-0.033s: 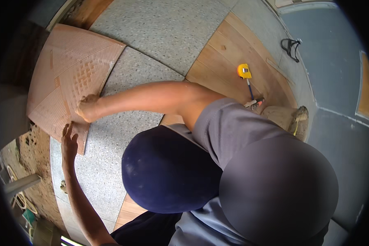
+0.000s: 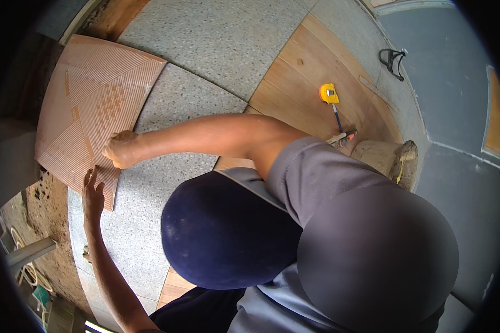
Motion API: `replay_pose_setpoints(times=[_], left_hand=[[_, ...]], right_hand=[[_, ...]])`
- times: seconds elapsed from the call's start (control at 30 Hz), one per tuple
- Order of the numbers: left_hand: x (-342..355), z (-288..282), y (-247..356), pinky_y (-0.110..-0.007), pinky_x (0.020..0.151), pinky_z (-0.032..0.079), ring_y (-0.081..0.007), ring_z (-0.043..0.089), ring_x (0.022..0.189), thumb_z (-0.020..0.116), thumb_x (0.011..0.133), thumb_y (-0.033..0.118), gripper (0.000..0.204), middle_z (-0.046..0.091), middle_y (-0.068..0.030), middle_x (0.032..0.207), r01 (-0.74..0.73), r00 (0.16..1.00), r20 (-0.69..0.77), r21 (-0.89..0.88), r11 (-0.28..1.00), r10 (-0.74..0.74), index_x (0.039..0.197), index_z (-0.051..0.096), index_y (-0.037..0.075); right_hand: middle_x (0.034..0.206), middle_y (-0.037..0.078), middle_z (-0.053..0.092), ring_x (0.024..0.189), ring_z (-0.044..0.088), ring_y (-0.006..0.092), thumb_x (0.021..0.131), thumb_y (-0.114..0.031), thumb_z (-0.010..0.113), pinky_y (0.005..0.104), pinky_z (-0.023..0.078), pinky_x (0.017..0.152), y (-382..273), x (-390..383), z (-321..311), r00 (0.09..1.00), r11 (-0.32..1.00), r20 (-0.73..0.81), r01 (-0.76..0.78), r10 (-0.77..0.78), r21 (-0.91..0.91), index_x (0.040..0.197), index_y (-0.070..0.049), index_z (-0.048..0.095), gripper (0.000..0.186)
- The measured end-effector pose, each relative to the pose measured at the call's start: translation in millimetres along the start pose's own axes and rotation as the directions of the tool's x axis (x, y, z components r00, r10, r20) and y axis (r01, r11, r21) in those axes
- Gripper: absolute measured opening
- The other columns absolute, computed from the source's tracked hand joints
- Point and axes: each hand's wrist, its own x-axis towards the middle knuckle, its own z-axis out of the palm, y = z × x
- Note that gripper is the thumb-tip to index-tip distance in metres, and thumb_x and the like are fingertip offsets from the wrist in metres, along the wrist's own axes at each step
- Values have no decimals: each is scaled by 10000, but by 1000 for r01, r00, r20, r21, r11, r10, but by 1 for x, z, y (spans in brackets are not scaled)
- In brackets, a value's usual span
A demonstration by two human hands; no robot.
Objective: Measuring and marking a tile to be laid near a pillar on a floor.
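A ribbed, reddish-brown tile [image 2: 94, 83] lies back side up over the grey speckled floor tiles [image 2: 169, 105] on the left. My right hand [image 2: 120, 149] is closed against its right part, the arm stretched across from the right. What it grips, if anything, is hidden by the fingers. Just below, my left hand [image 2: 93, 191] reaches to the near edge of the ribbed tile, its fingers stretched and thumb apart, with the fingertips at the tile's surface.
Wood-look flooring [image 2: 289, 66] holds a yellow tape measure [image 2: 328, 94], a blue pen-like stick [image 2: 337, 119] and a partly hidden orange-and-grey tool [image 2: 345, 136]. A black frame-shaped object [image 2: 392, 64] rests by the grey wall [image 2: 439, 50]. Bare soil [image 2: 53, 216], a metal bar [image 2: 30, 251] and hoses lie left.
The view has shifted very slightly. Both hands stay at the same places on the ribbed tile.
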Motion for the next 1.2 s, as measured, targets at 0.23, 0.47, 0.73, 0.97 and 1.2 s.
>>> replay_pose_setpoints(times=[0.23, 0.47, 0.73, 0.97, 1.2], left_hand=[[-4, -9, -35, -539, 1065, 491, -394, 438, 1400, 463, 1031, 131, 508, 372, -183, 1568, -12, 998, 66, 50, 999, 9, 1534, 429, 193], [3, -8, -39, -571, 1055, 499, -390, 440, 1403, 426, 1051, 160, 501, 364, -156, 1581, -18, 997, 74, 67, 998, 13, 1547, 404, 233], [-1, -4, -55, -564, 1045, 507, -388, 429, 1412, 435, 1047, 160, 517, 357, -160, 1586, -26, 998, 54, 111, 993, 20, 1553, 392, 258], [5, -7, -56, -575, 1048, 495, -400, 444, 1397, 452, 1047, 213, 510, 350, -168, 1583, -69, 993, 103, 98, 993, 59, 1552, 396, 255], [9, -14, -49, -565, 1081, 458, -385, 430, 1405, 476, 1042, 247, 489, 382, -164, 1556, -10, 988, 154, 102, 995, -6, 1529, 438, 232]], right_hand=[[725, 122, 639, 677, 610, 187, 875, -210, 728, 376, 483, 640, 8, -198, -107, 901, 729, -52, -314, 432, 608, 828, -27, 671, 198], [773, 236, 676, 699, 664, 395, 824, -349, 650, 480, 511, 632, 126, -495, -253, 220, 111, -395, -954, 892, -279, 794, -8, 677, 344], [833, 257, 692, 797, 703, 374, 726, -272, 675, 462, 534, 692, 164, -568, -265, 178, 121, -150, -938, 973, -324, 804, 16, 683, 299], [832, 251, 692, 795, 689, 400, 747, -257, 653, 461, 537, 706, 136, -573, -268, 172, 115, -284, -972, 943, -205, 815, 4, 690, 272], [992, 212, 710, 948, 667, 402, 821, -179, 662, 465, 526, 842, 100, -617, -276, 398, 327, -117, -862, 910, -387, 1014, -33, 702, 245]])
